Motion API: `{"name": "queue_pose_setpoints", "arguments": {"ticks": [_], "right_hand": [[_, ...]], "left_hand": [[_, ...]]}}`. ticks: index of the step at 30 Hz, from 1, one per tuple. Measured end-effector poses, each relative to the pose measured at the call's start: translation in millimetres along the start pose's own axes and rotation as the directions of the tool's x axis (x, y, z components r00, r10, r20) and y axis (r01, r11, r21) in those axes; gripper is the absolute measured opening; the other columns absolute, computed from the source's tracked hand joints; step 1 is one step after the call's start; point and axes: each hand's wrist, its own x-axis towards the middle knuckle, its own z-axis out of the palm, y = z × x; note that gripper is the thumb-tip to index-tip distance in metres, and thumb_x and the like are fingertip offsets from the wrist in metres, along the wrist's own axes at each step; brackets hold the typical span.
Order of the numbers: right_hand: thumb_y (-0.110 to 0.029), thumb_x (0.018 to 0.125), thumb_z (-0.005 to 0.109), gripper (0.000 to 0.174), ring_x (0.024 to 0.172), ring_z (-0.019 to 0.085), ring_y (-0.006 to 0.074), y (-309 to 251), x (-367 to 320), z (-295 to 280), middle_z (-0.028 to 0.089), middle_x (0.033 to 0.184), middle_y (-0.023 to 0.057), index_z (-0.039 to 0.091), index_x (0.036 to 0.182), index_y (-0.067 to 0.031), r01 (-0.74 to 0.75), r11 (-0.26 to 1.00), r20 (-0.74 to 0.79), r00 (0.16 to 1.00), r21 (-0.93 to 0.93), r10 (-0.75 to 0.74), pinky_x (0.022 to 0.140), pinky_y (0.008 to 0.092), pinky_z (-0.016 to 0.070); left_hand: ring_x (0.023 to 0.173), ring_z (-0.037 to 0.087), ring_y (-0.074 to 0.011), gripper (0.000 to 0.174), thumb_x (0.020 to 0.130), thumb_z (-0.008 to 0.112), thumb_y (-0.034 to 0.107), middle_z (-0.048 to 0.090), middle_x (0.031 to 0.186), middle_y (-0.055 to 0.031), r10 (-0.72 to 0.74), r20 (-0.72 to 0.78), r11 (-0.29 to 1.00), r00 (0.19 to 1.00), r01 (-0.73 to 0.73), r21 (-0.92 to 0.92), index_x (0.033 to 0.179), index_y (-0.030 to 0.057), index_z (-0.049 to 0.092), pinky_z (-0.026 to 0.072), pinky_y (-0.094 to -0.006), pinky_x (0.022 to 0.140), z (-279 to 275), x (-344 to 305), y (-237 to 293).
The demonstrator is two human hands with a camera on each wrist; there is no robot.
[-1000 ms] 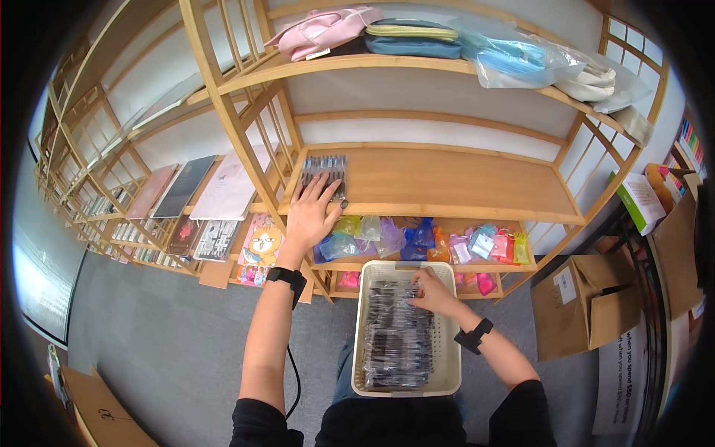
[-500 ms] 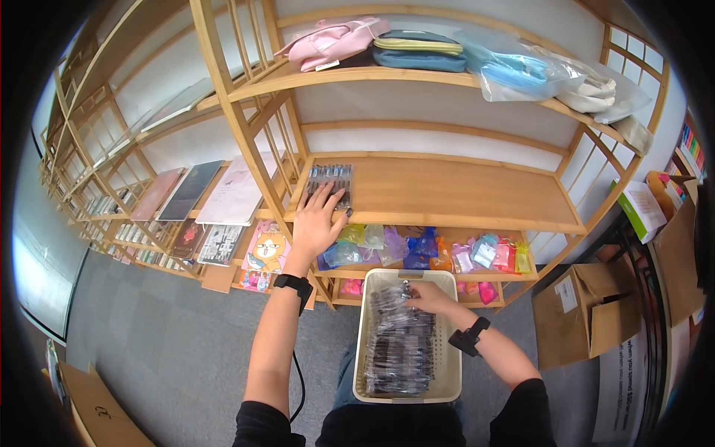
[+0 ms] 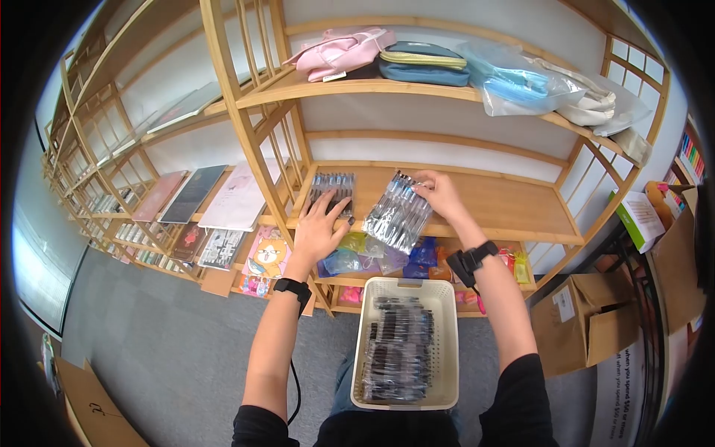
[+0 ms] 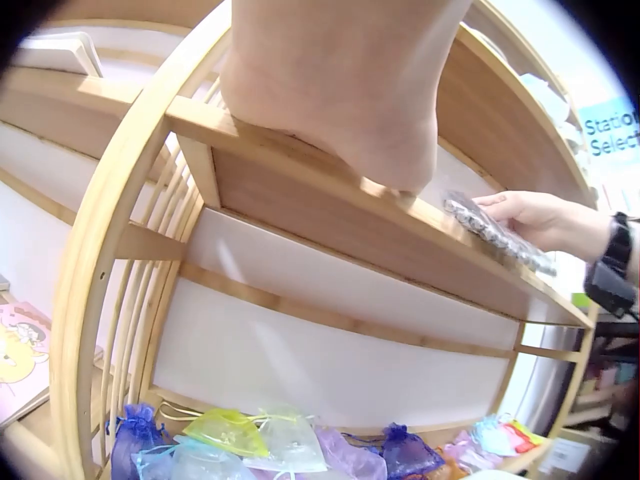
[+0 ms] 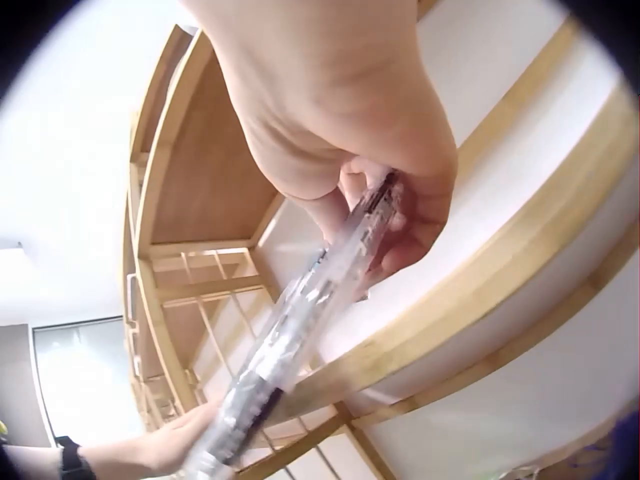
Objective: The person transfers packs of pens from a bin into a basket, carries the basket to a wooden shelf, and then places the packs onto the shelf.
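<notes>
A pen pack (image 3: 395, 217) is held over the near edge of the shelf (image 3: 484, 195), right of a second pack (image 3: 333, 181).
Its pens slant far-right to near-left; the right hand (image 3: 442, 195) pinches its far right corner, while the left hand (image 3: 316, 232), fingers extended, rests on the second pack.

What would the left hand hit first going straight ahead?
The pack of pens on the shelf: the fingers of the left hand lie over its near end, though contact is hard to confirm. Beyond it, the way looks free to the shelf's back.
</notes>
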Motion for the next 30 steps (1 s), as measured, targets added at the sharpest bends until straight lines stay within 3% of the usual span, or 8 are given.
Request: {"name": "queue_pose_setpoints", "arguments": {"ticks": [4, 6, 7, 9, 12, 16, 21, 30], "right_hand": [[-0.016, 0.08, 0.067, 0.034, 0.098, 0.061, 0.0303, -10, 5, 16, 0.065, 0.102, 0.0202, 0.062, 0.109, 0.002, -0.088, 0.942, -0.075, 0.995, -0.322, 0.067, 0.084, 0.0423, 0.0471], [-0.023, 0.08, 0.067, 0.04, 0.121, 0.045, 0.0359, -13, -12, 28, 0.055, 0.122, 0.0208, 0.061, 0.11, 0.0028, 0.101, 0.612, -0.082, 0.961, -0.784, -0.264, 0.097, 0.0491, 0.0373], [-0.033, 0.082, 0.064, 0.048, 0.132, 0.027, 0.0405, -16, -16, 33, 0.042, 0.135, 0.0219, 0.06, 0.113, 0.0038, 0.103, 0.678, -0.027, 0.984, -0.728, -0.179, 0.105, 0.0538, 0.0253], [-0.041, 0.086, 0.058, 0.057, 0.131, 0.028, 0.0441, -19, -40, 47, 0.043, 0.133, 0.0253, 0.055, 0.119, 0.0042, 0.232, 0.652, -0.027, 0.932, -0.722, -0.361, 0.106, 0.0557, 0.0251], [-0.052, 0.087, 0.052, 0.072, 0.132, 0.025, 0.0498, -31, -79, 68, 0.037, 0.138, 0.0291, 0.041, 0.133, 0.0034, 0.299, 0.547, 0.149, 0.942, -0.782, -0.302, 0.105, 0.0632, 0.0208], [-0.055, 0.087, 0.051, 0.077, 0.132, 0.025, 0.0505, -34, -85, 77, 0.034, 0.14, 0.0295, 0.039, 0.136, 0.0029, 0.309, 0.501, 0.196, 0.944, -0.809, -0.265, 0.105, 0.0629, 0.0202], [-0.056, 0.084, 0.054, 0.08, 0.139, 0.018, 0.0398, -9, -35, 53, 0.024, 0.148, 0.022, 0.029, 0.144, -0.0087, 0.573, 0.493, 0.488, 0.819, -0.655, -0.302, 0.111, 0.0533, 0.0182], [-0.063, 0.084, 0.049, 0.085, 0.142, 0.01, 0.0338, -16, -28, 52, 0.012, 0.154, 0.0162, 0.022, 0.147, -0.0132, 0.591, 0.494, 0.572, 0.793, -0.637, -0.211, 0.114, 0.0495, 0.0135]], "left_hand": [[0.129, 0.04, -0.0272, 0.05, 0.082, 0.051, 0.029, 0.044, 0.138, -0.0101, -0.007, 0.023, 1.0, 1.0, 0.007, 0.006, 0.131, 0.0184, 0.05, 0.0263, -0.0437, 0.11, 3, 0, -4], [0.131, 0.039, -0.0281, 0.049, 0.084, 0.051, 0.035, 0.045, 0.139, -0.0087, -0.002, 0.033, 1.0, 0.999, 0.002, -0.011, 0.13, 0.0182, 0.051, 0.0257, -0.0446, 0.11, 4, 1, -3], [0.131, 0.039, -0.0281, 0.049, 0.084, 0.051, 0.035, 0.045, 0.139, -0.0087, -0.002, 0.035, 1.0, 0.999, 0.002, -0.014, 0.13, 0.0182, 0.051, 0.0257, -0.0446, 0.11, 3, 1, -2], [0.132, 0.037, -0.0269, 0.05, 0.082, 0.051, 0.03, 0.044, 0.141, -0.0053, -0.01, 0.049, 1.0, 0.999, 0.011, -0.001, 0.131, 0.0171, 0.05, 0.0256, -0.0433, 0.111, 1, 2, 0], [0.132, 0.038, -0.0272, 0.05, 0.082, 0.052, 0.03, 0.044, 0.141, -0.0046, -0.009, 0.037, 1.0, 0.999, 0.009, -0.005, 0.131, 0.0167, 0.05, 0.0255, -0.0433, 0.111, 1, 1, 0], [0.131, 0.038, -0.0282, 0.05, 0.084, 0.052, 0.035, 0.044, 0.141, -0.0061, -0.017, 0.047, 1.0, 0.999, 0.018, -0.014, 0.13, 0.0171, 0.051, 0.0253, -0.0459, 0.11, 1, 2, -1], [0.131, 0.038, -0.0286, 0.05, 0.083, 0.052, 0.034, 0.046, 0.139, -0.0063, -0.009, 0.032, 1.0, 0.999, 0.009, -0.024, 0.13, 0.0169, 0.052, 0.0259, -0.046, 0.11, 0, 2, 1], [0.131, 0.039, -0.0288, 0.049, 0.084, 0.052, 0.034, 0.045, 0.14, -0.0055, 0.012, 0.075, 1.0, 0.997, -0.013, 0.024, 0.132, 0.0243, 0.05, 0.0257, -0.0462, 0.11, 0, 2, -1]]}}
